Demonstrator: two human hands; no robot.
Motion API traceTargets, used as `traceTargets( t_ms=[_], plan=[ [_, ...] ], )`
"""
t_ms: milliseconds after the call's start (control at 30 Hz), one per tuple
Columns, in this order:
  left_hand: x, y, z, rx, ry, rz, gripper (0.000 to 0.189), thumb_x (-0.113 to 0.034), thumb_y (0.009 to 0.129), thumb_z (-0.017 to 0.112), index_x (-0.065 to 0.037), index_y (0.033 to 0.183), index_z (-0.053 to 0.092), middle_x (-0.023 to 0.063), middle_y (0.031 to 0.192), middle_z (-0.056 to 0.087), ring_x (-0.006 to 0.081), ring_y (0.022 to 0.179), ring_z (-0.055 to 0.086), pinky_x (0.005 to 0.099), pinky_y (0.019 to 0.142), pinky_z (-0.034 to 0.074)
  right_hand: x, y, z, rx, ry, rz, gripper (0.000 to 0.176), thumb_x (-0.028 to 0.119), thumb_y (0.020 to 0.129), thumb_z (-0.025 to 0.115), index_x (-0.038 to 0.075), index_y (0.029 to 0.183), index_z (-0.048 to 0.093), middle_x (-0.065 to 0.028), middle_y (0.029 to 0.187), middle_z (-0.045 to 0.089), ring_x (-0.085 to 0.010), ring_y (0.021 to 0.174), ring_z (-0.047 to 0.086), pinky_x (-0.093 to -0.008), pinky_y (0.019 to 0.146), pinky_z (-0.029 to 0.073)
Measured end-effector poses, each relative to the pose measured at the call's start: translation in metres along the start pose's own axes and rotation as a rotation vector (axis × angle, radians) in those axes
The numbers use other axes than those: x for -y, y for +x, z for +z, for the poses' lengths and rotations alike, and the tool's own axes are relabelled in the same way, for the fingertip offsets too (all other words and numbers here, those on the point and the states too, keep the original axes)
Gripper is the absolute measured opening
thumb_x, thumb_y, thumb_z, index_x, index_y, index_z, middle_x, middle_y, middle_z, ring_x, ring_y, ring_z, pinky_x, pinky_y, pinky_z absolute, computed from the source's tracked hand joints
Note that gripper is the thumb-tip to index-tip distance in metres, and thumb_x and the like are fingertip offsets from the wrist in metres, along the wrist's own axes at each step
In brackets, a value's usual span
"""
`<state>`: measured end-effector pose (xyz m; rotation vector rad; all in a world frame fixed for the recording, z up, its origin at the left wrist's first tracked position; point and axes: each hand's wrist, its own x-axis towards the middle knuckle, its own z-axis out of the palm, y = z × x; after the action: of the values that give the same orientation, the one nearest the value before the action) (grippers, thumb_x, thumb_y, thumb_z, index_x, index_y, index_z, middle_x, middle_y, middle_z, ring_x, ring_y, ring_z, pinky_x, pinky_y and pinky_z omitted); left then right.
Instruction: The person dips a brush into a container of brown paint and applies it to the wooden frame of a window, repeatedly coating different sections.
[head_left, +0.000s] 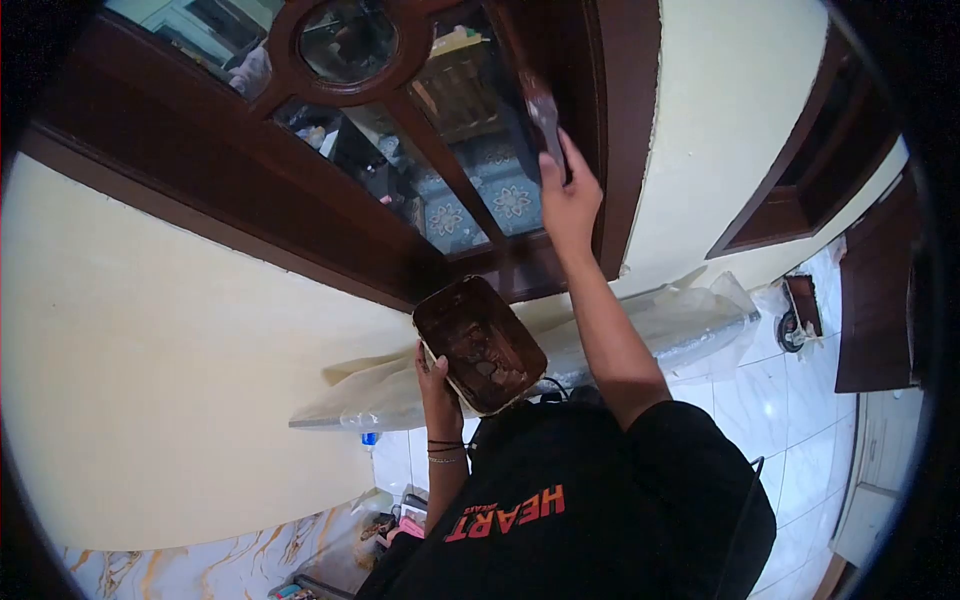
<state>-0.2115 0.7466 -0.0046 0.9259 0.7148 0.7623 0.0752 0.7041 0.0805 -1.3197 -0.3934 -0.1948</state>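
Observation:
My right hand [572,205] is closed round the handle of a paintbrush [544,112]. The brush's brown-coated bristles are at the dark brown window frame [578,60], on the upright to the right of the glass; the frames do not show clearly whether they touch. Lower down, my left hand [438,385] grips the side of a rectangular paint container [480,345] in front of my body. Brown paint coats its inside and a pale rim shows at its edge. Some of my left fingers are hidden behind the container.
Glass panes [470,190] fill the window frame. Cream wall [180,350] lies on both sides. A plastic-covered ledge [660,325] runs below the window. Another brown frame [800,170] is at the right, and white tiles [765,400] cover the floor.

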Motion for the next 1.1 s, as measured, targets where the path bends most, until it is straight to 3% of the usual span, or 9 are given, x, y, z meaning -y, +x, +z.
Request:
traceTargets(
  t_ms=[167, 233, 367, 433, 567, 667, 800, 900, 1100],
  plan=[
    [0.003, 0.0, -0.007, 0.026, -0.008, 0.024, 0.071, -0.018, 0.093, 0.059, -0.008, 0.153, 0.022, 0.0147, 0.146, 0.04, 0.0269, 0.133, 0.042, 0.0403, 0.113, 0.035, -0.126, -0.077, -0.023, -0.093, -0.267, -0.09, 0.039, 0.014, 0.096, 0.057, 0.002, 0.133, 0.057, -0.0246, 0.11, 0.068, -0.0368, 0.098, 0.068, -0.0382, 0.087, 0.051],
    [0.001, 0.001, -0.004, 0.065, 0.013, 0.045, 0.07, -0.018, 0.093, 0.059, -0.008, 0.153, 0.023, 0.0147, 0.146, 0.04, 0.0265, 0.133, 0.042, 0.0399, 0.112, 0.035, -0.116, -0.09, -0.028, -0.047, -0.256, 0.284, 0.039, 0.012, 0.097, 0.058, 0.0, 0.134, 0.057, -0.0178, 0.121, 0.067, -0.0179, 0.11, 0.063, -0.0307, 0.097, 0.046],
    [0.004, 0.0, -0.004, 0.055, -0.018, 0.014, 0.07, -0.019, 0.094, 0.059, -0.007, 0.152, 0.023, 0.0147, 0.146, 0.04, 0.0262, 0.133, 0.042, 0.0397, 0.113, 0.035, -0.038, -0.034, 0.0, -0.048, -0.031, -0.151, 0.041, 0.013, 0.097, 0.06, 0.0, 0.135, 0.056, -0.0162, 0.121, 0.067, -0.0151, 0.105, 0.062, -0.0284, 0.093, 0.047],
    [0.003, 0.001, -0.001, 0.066, -0.007, 0.019, 0.069, -0.019, 0.094, 0.059, -0.007, 0.152, 0.024, 0.0147, 0.146, 0.04, 0.0263, 0.134, 0.042, 0.0394, 0.113, 0.035, 0.014, -0.004, 0.015, -0.046, -0.017, -0.187, 0.04, 0.018, 0.097, 0.057, 0.0, 0.133, 0.057, -0.0236, 0.118, 0.065, -0.0342, 0.102, 0.067, -0.0375, 0.087, 0.05],
    [0.002, 0.001, -0.003, 0.068, 0.028, 0.016, 0.069, -0.019, 0.094, 0.058, -0.007, 0.152, 0.023, 0.0148, 0.146, 0.04, 0.0263, 0.134, 0.041, 0.0388, 0.113, 0.034, 0.033, 0.024, 0.024, -0.029, 0.12, -0.14, 0.041, 0.02, 0.098, 0.056, 0.0, 0.134, 0.055, -0.0238, 0.117, 0.065, -0.0365, 0.104, 0.066, -0.0395, 0.088, 0.049],
    [0.002, 0.003, -0.005, 0.095, 0.015, 0.035, 0.069, -0.019, 0.094, 0.058, -0.007, 0.153, 0.023, 0.0144, 0.147, 0.039, 0.0261, 0.135, 0.041, 0.0384, 0.114, 0.033, -0.039, 0.004, 0.017, -0.115, -0.15, -0.193, 0.044, 0.022, 0.098, 0.055, 0.0, 0.136, 0.053, -0.0271, 0.118, 0.063, -0.0437, 0.109, 0.061, -0.0444, 0.093, 0.048],
    [0.0, 0.003, -0.004, 0.1, 0.056, 0.026, 0.071, -0.022, 0.094, 0.058, -0.006, 0.153, 0.023, 0.0146, 0.148, 0.039, 0.0262, 0.136, 0.04, 0.0386, 0.114, 0.032, -0.137, -0.085, -0.012, -0.113, -0.357, 0.437, 0.043, 0.024, 0.098, 0.051, 0.002, 0.135, 0.054, -0.0269, 0.125, 0.06, -0.043, 0.116, 0.058, -0.0469, 0.098, 0.046],
    [-0.005, -0.001, 0.0, 0.12, 0.08, 0.016, 0.071, -0.022, 0.094, 0.058, -0.006, 0.153, 0.022, 0.0146, 0.148, 0.039, 0.0261, 0.136, 0.039, 0.0387, 0.115, 0.031, -0.171, -0.118, -0.03, -0.086, -0.449, 0.626, 0.043, 0.026, 0.099, 0.049, 0.005, 0.136, 0.054, -0.0245, 0.127, 0.06, -0.0425, 0.117, 0.058, -0.0482, 0.099, 0.045],
    [0.0, 0.004, 0.006, 0.151, 0.075, -0.017, 0.071, -0.02, 0.095, 0.057, -0.005, 0.154, 0.021, 0.0143, 0.15, 0.037, 0.0257, 0.137, 0.038, 0.0387, 0.115, 0.03, -0.104, -0.077, -0.007, -0.124, -0.277, 0.046, 0.044, 0.025, 0.099, 0.047, 0.008, 0.141, 0.048, -0.0226, 0.125, 0.062, -0.0437, 0.113, 0.058, -0.0478, 0.097, 0.046]
  ],
)
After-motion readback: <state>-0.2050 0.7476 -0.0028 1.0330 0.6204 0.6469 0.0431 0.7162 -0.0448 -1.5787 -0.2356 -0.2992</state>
